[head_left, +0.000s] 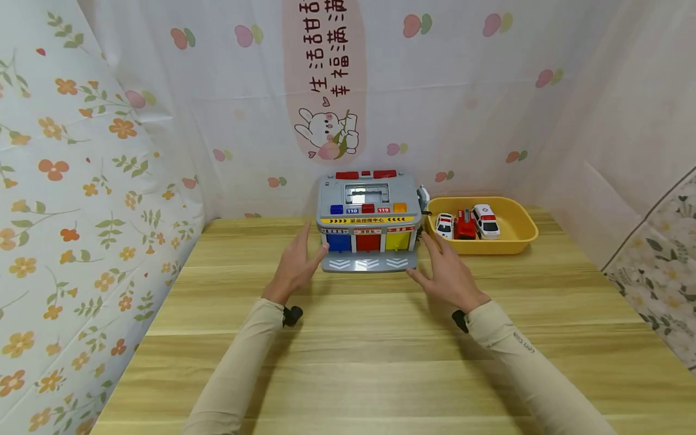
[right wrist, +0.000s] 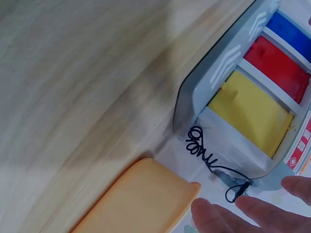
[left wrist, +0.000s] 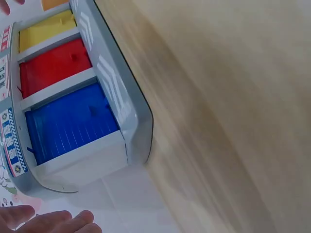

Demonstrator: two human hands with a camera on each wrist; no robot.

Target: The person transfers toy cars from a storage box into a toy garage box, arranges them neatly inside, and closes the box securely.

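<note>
A grey toy emergency station (head_left: 367, 211) with blue, red and yellow garage doors stands at the back of the table. My left hand (head_left: 293, 266) is at its left side, fingers extended and thumb pointing toward the blue door (left wrist: 73, 121). In the left wrist view the left fingers (left wrist: 63, 222) show apart from the toy's wall. My right hand (head_left: 448, 275) is at the other side, fingers spread near the yellow door (right wrist: 250, 114). A coiled black cord (right wrist: 199, 145) hangs on that side, close to the right fingertips. Neither hand holds anything; whether any fingertip touches the toy, I cannot tell.
Right of the station a yellow bin (head_left: 519, 226) holds a small police car (head_left: 444, 226), a red fire vehicle (head_left: 465, 225) and a white ambulance (head_left: 486, 222). Patterned cloth (head_left: 462, 109) hangs behind and beside the wooden table (head_left: 359, 362).
</note>
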